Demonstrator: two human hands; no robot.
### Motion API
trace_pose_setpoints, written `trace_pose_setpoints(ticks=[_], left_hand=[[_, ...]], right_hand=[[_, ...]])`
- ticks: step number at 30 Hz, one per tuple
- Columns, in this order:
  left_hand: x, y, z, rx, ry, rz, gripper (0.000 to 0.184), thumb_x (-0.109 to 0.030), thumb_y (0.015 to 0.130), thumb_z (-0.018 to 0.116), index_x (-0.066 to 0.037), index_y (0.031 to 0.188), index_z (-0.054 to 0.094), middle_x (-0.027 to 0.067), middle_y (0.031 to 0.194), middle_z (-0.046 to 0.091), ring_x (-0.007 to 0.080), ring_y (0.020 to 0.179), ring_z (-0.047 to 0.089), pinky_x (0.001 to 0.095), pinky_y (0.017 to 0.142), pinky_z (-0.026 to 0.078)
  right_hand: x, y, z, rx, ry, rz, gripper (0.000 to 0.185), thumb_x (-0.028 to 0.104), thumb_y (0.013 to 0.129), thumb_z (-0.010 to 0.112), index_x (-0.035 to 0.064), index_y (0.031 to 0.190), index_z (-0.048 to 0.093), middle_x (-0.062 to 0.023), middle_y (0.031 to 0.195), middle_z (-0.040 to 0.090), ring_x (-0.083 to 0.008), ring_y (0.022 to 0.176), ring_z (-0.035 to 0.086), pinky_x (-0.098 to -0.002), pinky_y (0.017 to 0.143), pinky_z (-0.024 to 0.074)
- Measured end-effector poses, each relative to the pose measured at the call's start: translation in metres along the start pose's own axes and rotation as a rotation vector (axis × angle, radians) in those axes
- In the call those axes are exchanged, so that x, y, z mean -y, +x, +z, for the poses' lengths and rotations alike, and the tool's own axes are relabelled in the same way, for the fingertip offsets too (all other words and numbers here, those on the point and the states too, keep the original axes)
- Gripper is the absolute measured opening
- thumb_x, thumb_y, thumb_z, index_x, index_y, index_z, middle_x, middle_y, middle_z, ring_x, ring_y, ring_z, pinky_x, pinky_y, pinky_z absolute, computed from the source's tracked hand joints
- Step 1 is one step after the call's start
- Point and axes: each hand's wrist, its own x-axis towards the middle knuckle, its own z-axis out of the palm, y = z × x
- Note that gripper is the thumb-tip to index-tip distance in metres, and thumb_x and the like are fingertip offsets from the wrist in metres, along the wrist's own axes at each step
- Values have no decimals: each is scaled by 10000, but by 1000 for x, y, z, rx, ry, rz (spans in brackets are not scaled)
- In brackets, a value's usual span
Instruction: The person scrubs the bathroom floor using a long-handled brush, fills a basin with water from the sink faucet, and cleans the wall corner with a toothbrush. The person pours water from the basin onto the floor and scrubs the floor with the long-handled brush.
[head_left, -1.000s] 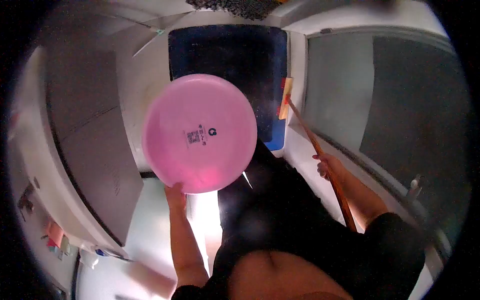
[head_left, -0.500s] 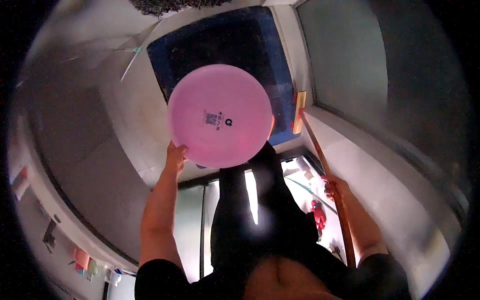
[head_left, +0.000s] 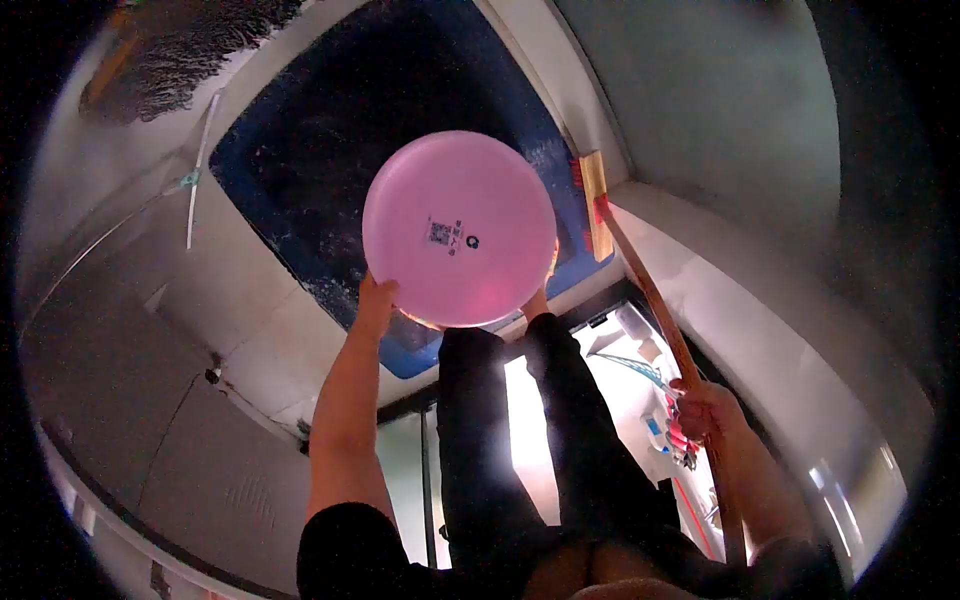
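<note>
My left hand [head_left: 376,300] grips the lower left rim of a round pink plastic basin [head_left: 460,190], thumb over its edge. Black print and a square code mark the face of the basin turned to me. On the other side, my right hand [head_left: 708,412] is wrapped round the long wooden handle of a floor brush [head_left: 596,205]. Its yellow head with red bristles rests at the right border of a dark blue mat [head_left: 300,130]. The basin hides the middle of that mat and part of my feet.
A grey shaggy mop head [head_left: 190,60] lies at the upper left, near a thin white rod [head_left: 203,170]. Pale walls stand on both sides. Behind my legs is a bright doorway [head_left: 535,420], with red and blue items beside it.
The view has turned and shifted, showing more of the mat and mop head. The basin appears slightly farther right, still in my left hand. My right hand keeps hold of the brush handle.
</note>
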Motion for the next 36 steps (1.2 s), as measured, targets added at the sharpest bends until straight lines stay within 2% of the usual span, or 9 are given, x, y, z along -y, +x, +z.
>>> trace_pose_setpoints(ticks=[4, 6, 13, 16, 18, 25, 27, 35, 36], left_hand=[[-4, 16, 26, -121, -113, 11, 410, -13, 676, 460, -76, 1081, 449, 27, 875, 518, 130, 697, 522, 232, 548, 438], [-4, 19, 27, 12, -209, 92, 421, -9, 666, 456, -60, 1084, 441, 49, 911, 514, 140, 743, 531, 241, 587, 452], [-35, 6, 41, 5, -264, 81, 455, 12, 645, 456, -54, 1094, 421, 73, 900, 510, 173, 777, 549, 271, 641, 482], [-41, 8, 41, 24, 113, 516, 471, 6, 633, 460, -50, 1099, 408, 88, 890, 508, 190, 768, 555, 280, 587, 497], [-61, 2, 47, -125, -83, 40, 487, -8, 628, 467, -45, 1108, 392, 105, 913, 500, 213, 774, 556, 299, 525, 505], [-100, -10, 44, -252, -141, 145, 484, -29, 627, 471, -69, 1103, 393, 108, 911, 495, 226, 692, 562, 303, 476, 505], [-109, -10, 49, -292, -125, 121, 487, -29, 630, 465, -84, 1109, 394, 109, 921, 492, 232, 718, 557, 312, 492, 508], [-117, 24, 27, -266, -291, 69, 433, -19, 661, 438, -80, 1087, 397, 107, 927, 471, 254, 780, 535, 404, 573, 520], [-119, 25, 27, -221, -350, 91, 414, -21, 673, 430, -77, 1082, 397, 106, 923, 469, 259, 773, 535, 413, 571, 517]], right_hand=[[8, 13, -6, -4, -7, 14, 308, 152, 711, 552, 13, 961, 437, -10, 496, 382, -109, 327, 325, -244, 281, 257], [8, 12, -11, 13, -48, 11, 299, 142, 707, 551, 19, 955, 439, -11, 494, 378, -111, 324, 324, -245, 280, 257], [17, 14, -23, 85, 16, 66, 262, 67, 707, 514, 37, 949, 420, -5, 473, 352, -110, 316, 310, -251, 280, 259], [23, 13, -19, 80, 11, 73, 260, 58, 709, 505, 37, 951, 413, -2, 466, 343, -109, 319, 316, -249, 281, 259], [24, 14, -24, 82, 5, 78, 259, 55, 710, 502, 37, 952, 411, -1, 462, 339, -109, 321, 320, -248, 282, 258], [12, 19, -29, 100, -19, 21, 274, 82, 718, 505, 15, 959, 395, -9, 462, 353, -118, 314, 332, -250, 273, 271], [14, 18, -34, 99, 12, 47, 233, 62, 670, 493, 86, 883, 402, -2, 446, 321, -108, 317, 312, -245, 299, 253], [16, 17, -38, 123, 55, 60, 196, 64, 697, 473, 83, 882, 411, -6, 443, 318, -106, 313, 298, -251, 298, 237], [15, 16, -38, 138, 70, 39, 226, 122, 728, 508, 48, 924, 423, -21, 458, 350, -124, 323, 330, -262, 299, 267]])
